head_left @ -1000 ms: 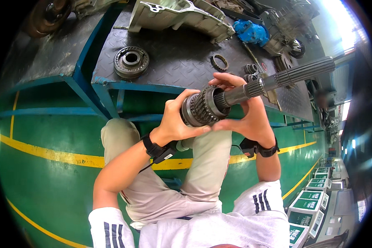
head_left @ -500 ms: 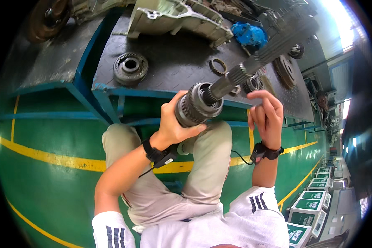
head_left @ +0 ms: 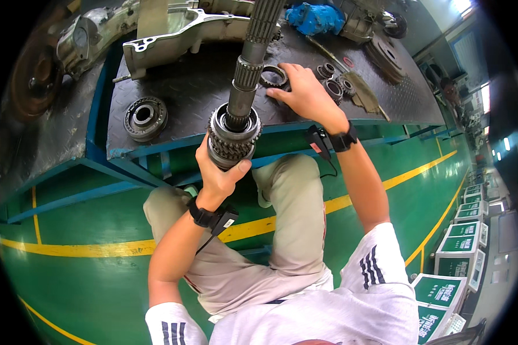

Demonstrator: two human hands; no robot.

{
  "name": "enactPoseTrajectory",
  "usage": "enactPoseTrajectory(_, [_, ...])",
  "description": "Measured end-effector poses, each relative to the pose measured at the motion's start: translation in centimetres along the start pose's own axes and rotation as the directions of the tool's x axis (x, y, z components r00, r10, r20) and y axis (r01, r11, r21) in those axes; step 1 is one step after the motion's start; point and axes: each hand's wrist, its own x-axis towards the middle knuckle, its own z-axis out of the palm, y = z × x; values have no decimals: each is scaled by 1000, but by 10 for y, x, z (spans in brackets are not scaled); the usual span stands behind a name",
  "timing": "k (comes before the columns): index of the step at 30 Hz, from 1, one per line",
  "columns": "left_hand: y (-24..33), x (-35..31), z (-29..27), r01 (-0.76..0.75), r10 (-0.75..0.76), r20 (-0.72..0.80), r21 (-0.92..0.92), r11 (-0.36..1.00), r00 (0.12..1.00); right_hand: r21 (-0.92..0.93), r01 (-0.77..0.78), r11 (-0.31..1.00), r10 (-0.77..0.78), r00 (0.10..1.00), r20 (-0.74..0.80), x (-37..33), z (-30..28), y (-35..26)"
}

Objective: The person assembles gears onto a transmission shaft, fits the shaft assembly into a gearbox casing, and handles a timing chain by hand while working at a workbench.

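With our left hand (head_left: 217, 175) we are holding the splined transmission shaft (head_left: 246, 83); the fingers and thumb are closing around the gear stack (head_left: 234, 144) at its lower visible part. The long axis of the shaft is running away from us, over the counter (head_left: 195, 86), and is leaning slightly to the right.

With our right hand (head_left: 309, 98) we are reaching to the toothed synchronizer ring (head_left: 265, 83). This ring is lying on the counter just to the right of the shaft in our view, and to the left of the right palm. Thumb and fingers are standing apart at its 2 sides; whether they are touching it, we are not able to tell. The right hand is being the nearer of the 2.

Farther right, small gears (head_left: 332, 89) are resting; at left, a synchronizer hub (head_left: 156, 119) is lying.
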Motion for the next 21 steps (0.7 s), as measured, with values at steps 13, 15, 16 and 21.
enactPoseTrajectory(13, [2,4,0,12,-12,32,3,1000,999,593,-43,804,89,995,-48,28,-114,-31])
enactPoseTrajectory(15, [0,5,4,45,-44,34,-12,999,998,708,156,689,131,934,-333,17,-143,-82])
enactPoseTrajectory(16, [0,5,2,30,-30,28,4,1000,999,705,160,691,123,935,-333,15,-145,-106])
enactPoseTrajectory(21, [1,8,0,20,-24,62,59,998,998,619,425,660,20,814,-581,18,-150,-147])
